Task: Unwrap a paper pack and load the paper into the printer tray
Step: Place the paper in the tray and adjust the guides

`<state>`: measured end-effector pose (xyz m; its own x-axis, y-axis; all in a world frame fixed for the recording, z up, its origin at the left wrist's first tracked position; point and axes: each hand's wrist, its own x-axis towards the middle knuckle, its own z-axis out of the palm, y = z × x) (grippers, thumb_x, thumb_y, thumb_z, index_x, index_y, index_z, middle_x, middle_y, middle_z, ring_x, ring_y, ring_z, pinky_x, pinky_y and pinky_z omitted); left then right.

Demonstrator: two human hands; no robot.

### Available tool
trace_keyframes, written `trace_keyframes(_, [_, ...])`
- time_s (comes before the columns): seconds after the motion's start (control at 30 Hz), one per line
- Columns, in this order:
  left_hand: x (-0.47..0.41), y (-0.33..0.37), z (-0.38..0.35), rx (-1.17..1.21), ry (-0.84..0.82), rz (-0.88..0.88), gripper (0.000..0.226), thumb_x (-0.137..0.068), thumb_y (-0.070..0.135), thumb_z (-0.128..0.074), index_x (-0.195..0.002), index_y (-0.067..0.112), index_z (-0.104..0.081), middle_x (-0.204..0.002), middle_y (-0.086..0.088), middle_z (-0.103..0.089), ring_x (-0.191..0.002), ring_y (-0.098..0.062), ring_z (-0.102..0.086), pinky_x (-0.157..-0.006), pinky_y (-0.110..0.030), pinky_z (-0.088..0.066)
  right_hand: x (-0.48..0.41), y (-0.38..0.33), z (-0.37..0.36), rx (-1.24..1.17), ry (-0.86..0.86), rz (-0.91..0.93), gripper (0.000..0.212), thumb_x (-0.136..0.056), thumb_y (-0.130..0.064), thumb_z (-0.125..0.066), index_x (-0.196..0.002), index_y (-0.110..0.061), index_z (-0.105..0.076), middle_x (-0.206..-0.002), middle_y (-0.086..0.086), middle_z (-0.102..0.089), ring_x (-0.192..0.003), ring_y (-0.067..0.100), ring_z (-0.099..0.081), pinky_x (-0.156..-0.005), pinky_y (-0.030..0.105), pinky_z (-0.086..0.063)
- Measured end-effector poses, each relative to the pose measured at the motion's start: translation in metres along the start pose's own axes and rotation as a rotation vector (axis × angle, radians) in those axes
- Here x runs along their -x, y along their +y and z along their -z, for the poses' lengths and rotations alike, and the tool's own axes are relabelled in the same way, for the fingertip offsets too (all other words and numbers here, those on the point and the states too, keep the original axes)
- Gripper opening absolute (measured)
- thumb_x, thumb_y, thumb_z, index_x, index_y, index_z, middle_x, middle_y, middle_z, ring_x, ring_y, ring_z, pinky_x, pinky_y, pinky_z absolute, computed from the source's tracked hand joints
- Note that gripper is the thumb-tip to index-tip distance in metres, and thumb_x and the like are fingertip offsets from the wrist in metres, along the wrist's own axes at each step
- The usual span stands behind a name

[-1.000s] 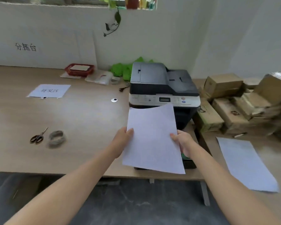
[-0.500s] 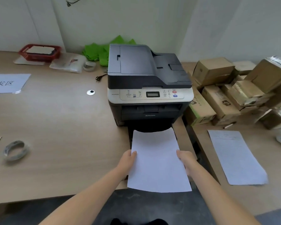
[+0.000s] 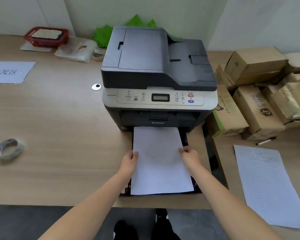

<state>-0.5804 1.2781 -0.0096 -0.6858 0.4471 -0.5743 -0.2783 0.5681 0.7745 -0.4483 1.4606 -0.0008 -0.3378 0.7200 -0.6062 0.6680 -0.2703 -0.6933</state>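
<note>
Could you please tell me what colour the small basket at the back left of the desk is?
The basket is red, seen in the head view.

A red basket [image 3: 46,36] sits at the far left of the desk [image 3: 59,127]. A tape roll [image 3: 8,150] lies near the left edge. Cardboard boxes [image 3: 253,104] are stacked at right, with a pen [image 3: 266,140], possibly a marker, beside a lined sheet [image 3: 267,184].

Office packing area: printer [image 3: 158,75], stacked cartons [image 3: 255,66], tape roll [image 3: 8,148], desk [image 3: 59,135].
</note>
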Motion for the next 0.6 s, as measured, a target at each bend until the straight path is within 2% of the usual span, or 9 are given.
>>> trace_keyframes(0.07, [-0.007,0.007,-0.011,-0.019,0.063,-0.012,0.021,-0.103,0.027,-0.035,-0.099,0.013,-0.050,-0.087,0.000,-0.055,-0.076,-0.014,-0.049,-0.068,-0.030,-0.039,-0.012,-0.004,0.002,0.037,0.004,0.055,0.030,-0.098,-0.025,-0.051,-0.118,-0.005,-0.058,-0.104,0.010,-0.059,-0.094,0.026,-0.054,-0.081,0.032,-0.041])
trace_keyframes(0.13, [-0.014,0.011,-0.021,-0.043,0.121,-0.019,0.026,-0.103,0.026,-0.035,-0.102,0.007,-0.052,-0.091,-0.008,-0.053,-0.081,-0.022,-0.048,-0.065,-0.032,-0.037,-0.023,-0.007,0.004,0.076,0.029,0.110,0.027,-0.097,-0.023,-0.052,-0.112,-0.002,-0.060,-0.099,0.014,-0.061,-0.096,0.032,-0.059,-0.079,0.033,-0.042])
trace_keyframes(0.23, [-0.024,0.012,-0.031,-0.041,0.198,-0.027,0.024,-0.102,0.021,-0.035,-0.097,0.002,-0.049,-0.089,-0.014,-0.049,-0.080,-0.023,-0.045,-0.058,-0.029,-0.033,-0.037,-0.002,0.003,0.203,0.070,0.196,0.019,-0.096,-0.022,-0.053,-0.094,-0.004,-0.060,-0.090,0.015,-0.063,-0.092,0.036,-0.062,-0.071,0.031,-0.041])
trace_keyframes(0.27, [-0.027,0.012,-0.032,-0.053,0.214,-0.027,0.022,-0.102,0.021,-0.035,-0.095,0.003,-0.047,-0.088,-0.014,-0.048,-0.080,-0.023,-0.044,-0.058,-0.030,-0.033,-0.041,-0.001,0.001,0.270,0.080,0.227,0.020,-0.097,-0.023,-0.051,-0.094,-0.005,-0.059,-0.089,0.014,-0.062,-0.090,0.035,-0.062,-0.069,0.031,-0.040])
trace_keyframes(0.4, [-0.027,0.008,-0.039,-0.126,0.225,-0.049,0.011,-0.104,0.018,-0.032,-0.099,0.012,-0.039,-0.088,-0.008,-0.046,-0.086,-0.021,-0.043,-0.077,-0.031,-0.035,-0.041,0.004,-0.004,0.587,0.201,0.302,0.030,-0.099,-0.036,-0.044,-0.106,-0.010,-0.059,-0.096,0.011,-0.066,-0.094,0.033,-0.064,-0.068,0.033,-0.045])
trace_keyframes(0.43, [-0.027,0.009,-0.040,-0.135,0.225,-0.069,0.008,-0.104,0.018,-0.032,-0.100,0.013,-0.037,-0.089,-0.007,-0.045,-0.086,-0.020,-0.042,-0.078,-0.031,-0.035,-0.043,0.005,-0.004,0.574,0.221,0.348,0.031,-0.098,-0.038,-0.046,-0.105,-0.011,-0.060,-0.097,0.012,-0.067,-0.096,0.033,-0.063,-0.071,0.034,-0.046])
trace_keyframes(0.53, [-0.023,0.014,-0.040,-0.139,0.268,-0.174,0.003,-0.103,0.017,-0.035,-0.101,0.018,-0.037,-0.078,0.007,-0.043,-0.088,-0.019,-0.043,-0.080,-0.029,-0.035,-0.050,0.011,0.002,0.435,0.227,0.426,0.028,-0.096,-0.036,-0.051,-0.099,-0.012,-0.065,-0.092,0.010,-0.068,-0.100,0.030,-0.056,-0.085,0.035,-0.035])
trace_keyframes(0.6, [-0.020,0.014,-0.040,-0.142,0.295,-0.208,0.006,-0.102,0.017,-0.037,-0.103,0.017,-0.043,-0.085,0.002,-0.049,-0.087,-0.020,-0.046,-0.079,-0.027,-0.035,-0.051,0.019,0.004,0.286,0.182,0.416,0.021,-0.096,-0.033,-0.053,-0.093,-0.015,-0.064,-0.082,0.005,-0.065,-0.093,0.030,-0.059,-0.097,0.041,-0.037])
